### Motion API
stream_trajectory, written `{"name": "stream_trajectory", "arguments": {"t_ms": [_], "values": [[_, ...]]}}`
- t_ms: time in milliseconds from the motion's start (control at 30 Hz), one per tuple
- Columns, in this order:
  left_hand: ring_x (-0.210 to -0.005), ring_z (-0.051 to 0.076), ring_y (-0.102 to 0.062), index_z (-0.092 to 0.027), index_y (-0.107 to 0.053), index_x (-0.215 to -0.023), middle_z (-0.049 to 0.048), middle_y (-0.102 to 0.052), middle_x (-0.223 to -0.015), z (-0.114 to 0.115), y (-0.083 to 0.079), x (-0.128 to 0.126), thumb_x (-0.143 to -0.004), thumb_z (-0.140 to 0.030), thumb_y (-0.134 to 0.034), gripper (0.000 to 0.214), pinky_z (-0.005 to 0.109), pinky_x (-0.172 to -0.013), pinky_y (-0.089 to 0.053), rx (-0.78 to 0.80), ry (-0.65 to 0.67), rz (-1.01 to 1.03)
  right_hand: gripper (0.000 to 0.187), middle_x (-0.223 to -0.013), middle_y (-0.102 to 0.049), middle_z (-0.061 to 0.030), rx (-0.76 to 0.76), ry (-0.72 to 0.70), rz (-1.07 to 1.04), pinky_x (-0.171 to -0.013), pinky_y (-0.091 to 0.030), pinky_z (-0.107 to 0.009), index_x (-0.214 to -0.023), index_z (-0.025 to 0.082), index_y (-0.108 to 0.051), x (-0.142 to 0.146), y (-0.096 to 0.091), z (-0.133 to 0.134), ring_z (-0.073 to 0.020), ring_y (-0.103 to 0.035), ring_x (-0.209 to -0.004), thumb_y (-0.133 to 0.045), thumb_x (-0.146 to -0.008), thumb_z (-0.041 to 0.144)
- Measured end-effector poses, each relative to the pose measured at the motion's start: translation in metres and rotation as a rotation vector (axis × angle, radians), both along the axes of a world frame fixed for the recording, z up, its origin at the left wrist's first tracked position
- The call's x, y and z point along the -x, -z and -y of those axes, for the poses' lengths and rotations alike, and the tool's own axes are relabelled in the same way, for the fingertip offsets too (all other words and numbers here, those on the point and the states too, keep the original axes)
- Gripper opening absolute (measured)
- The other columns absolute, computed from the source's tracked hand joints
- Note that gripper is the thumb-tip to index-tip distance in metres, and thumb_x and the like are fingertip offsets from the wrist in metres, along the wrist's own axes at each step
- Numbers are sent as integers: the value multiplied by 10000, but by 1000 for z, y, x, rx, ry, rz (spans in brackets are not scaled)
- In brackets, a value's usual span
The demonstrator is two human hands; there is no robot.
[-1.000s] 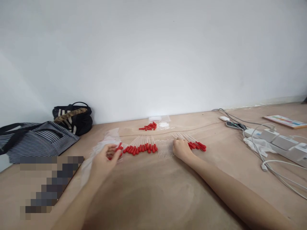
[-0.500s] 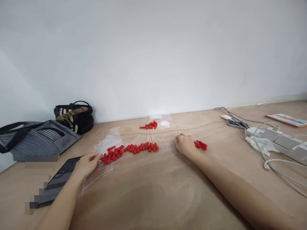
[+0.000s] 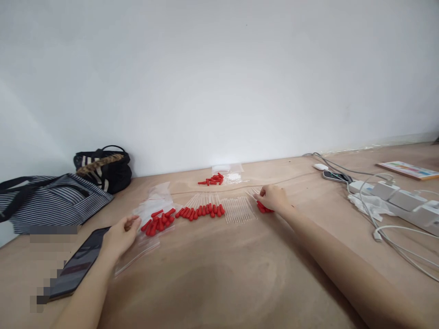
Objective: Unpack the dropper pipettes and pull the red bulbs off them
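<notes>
My right hand [image 3: 274, 198] is over the right-hand group of red-bulbed glass droppers [image 3: 264, 208], thumb and fingers pinched at a dropper's thin tube; the hand hides part of that group. Just left of it lies a row of bare glass tubes [image 3: 239, 210]. Farther left, several droppers with red rubber bulbs [image 3: 202, 210] are fanned side by side, bulbs toward me. My left hand [image 3: 121, 235] rests beside a heap of loose red rubber bulbs [image 3: 158, 224] on clear plastic bags [image 3: 157, 196]. Its fingers are loosely curled and apart, with nothing visible in them.
A dark phone [image 3: 80, 265] lies by my left forearm. Behind are a striped bag [image 3: 58, 201] and a black bag [image 3: 118, 171]. More small red pieces [image 3: 212, 179] lie near the wall. At right are white chargers [image 3: 404, 201], cables [image 3: 387, 235] and a coloured board [image 3: 409, 169].
My right hand has shifted slightly right, uncovering red bulbs below it and covering others. My left hand has drawn back a little from the heap of bulbs.
</notes>
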State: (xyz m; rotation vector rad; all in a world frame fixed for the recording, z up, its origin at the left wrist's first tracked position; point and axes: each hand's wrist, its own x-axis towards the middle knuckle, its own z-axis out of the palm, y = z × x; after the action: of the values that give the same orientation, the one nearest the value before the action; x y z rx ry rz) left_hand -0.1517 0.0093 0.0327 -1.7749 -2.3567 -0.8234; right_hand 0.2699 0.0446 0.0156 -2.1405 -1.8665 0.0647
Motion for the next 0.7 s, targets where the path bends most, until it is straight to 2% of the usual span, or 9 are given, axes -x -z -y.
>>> {"name": "stream_trajectory", "arguments": {"t_ms": [67, 167, 233, 300, 367, 433, 533, 633, 700], "values": [[-694, 169, -591, -176, -607, -863, -9, -655, -743, 4, -5, -10, -735, -339, -522, 224, 220, -592, -421, -13, -10, -33, 264, -763, -645, -70, 13, -29, -7, -726, -323, -331, -702, 176, -627, 3, 3, 1, -209, -568, -784, -521, -719, 416], [-737, 196, -562, -161, -595, -860, 39, -624, -776, 9, -6, -35, -759, -347, -472, 245, 280, -677, -427, -208, 51, -113, 208, -759, -637, -75, 23, -58, -12, -749, -315, -348, -670, 161, -614, 8, 9, 2, -214, -562, -802, -547, -704, 355], [-764, 208, -553, -169, -594, -803, 55, -617, -763, 14, 1, -58, -769, -347, -454, 229, 310, -736, -424, -359, 204, -128, 171, -789, -634, -86, 14, -59, -16, -759, -312, -353, -665, 149, -606, 11, 10, 2, -215, -558, -820, -528, -717, 292], [-798, 207, -553, -186, -591, -775, 63, -622, -795, 20, 11, -83, -786, -331, -444, 207, 322, -782, -417, -413, 404, -88, 171, -820, -630, -100, -5, -55, -28, -764, -313, -355, -679, 140, -600, 12, 9, 3, -219, -555, -841, -489, -741, 254], [-791, 198, -556, -195, -592, -767, 55, -622, -781, 28, 21, -108, -787, -300, -458, 172, 319, -783, -425, -362, 585, -36, 190, -841, -628, -109, -34, -46, -52, -759, -323, -349, -721, 134, -592, 13, 6, 4, -219, -553, -847, -444, -771, 243], [-785, 180, -560, -195, -592, -808, 52, -617, -810, 35, 30, -129, -802, -271, -453, 158, 296, -751, -444, -226, 762, 18, 225, -847, -627, -101, -65, -47, -82, -730, -346, -320, -776, 135, -575, 14, 3, 7, -198, -558, -821, -385, -812, 251], [-800, 170, -560, -197, -590, -827, 51, -603, -823, 41, 36, -151, -816, -249, -444, 155, 289, -743, -455, -90, 939, 65, 268, -754, -616, -61, -112, -162, -321, -634, -377, -264, -754, 150, -527, 19, 5, 19, -153, -559, -707, -332, -851, 305], [-805, 172, -558, -190, -584, -853, 57, -594, -837, 40, 36, -162, -823, -246, -443, 155, 301, -742, -461, -41, 977, 96, 296, -616, -565, -8, -78, -396, -758, -563, -396, -248, -669, 178, -461, 32, 16, 40, -133, -538, -592, -400, -822, 424], [-817, 175, -562, -188, -574, -927, 63, -598, -878, 38, 37, -166, -817, -261, -465, 171, 307, -744, -465, -10, 992, 122, 307, -615, -569, 5, -17, -497, -1025, -565, -420, -254, -701, 185, -452, 44, 24, 54, -128, -548, -580, -484, -769, 483]]}}
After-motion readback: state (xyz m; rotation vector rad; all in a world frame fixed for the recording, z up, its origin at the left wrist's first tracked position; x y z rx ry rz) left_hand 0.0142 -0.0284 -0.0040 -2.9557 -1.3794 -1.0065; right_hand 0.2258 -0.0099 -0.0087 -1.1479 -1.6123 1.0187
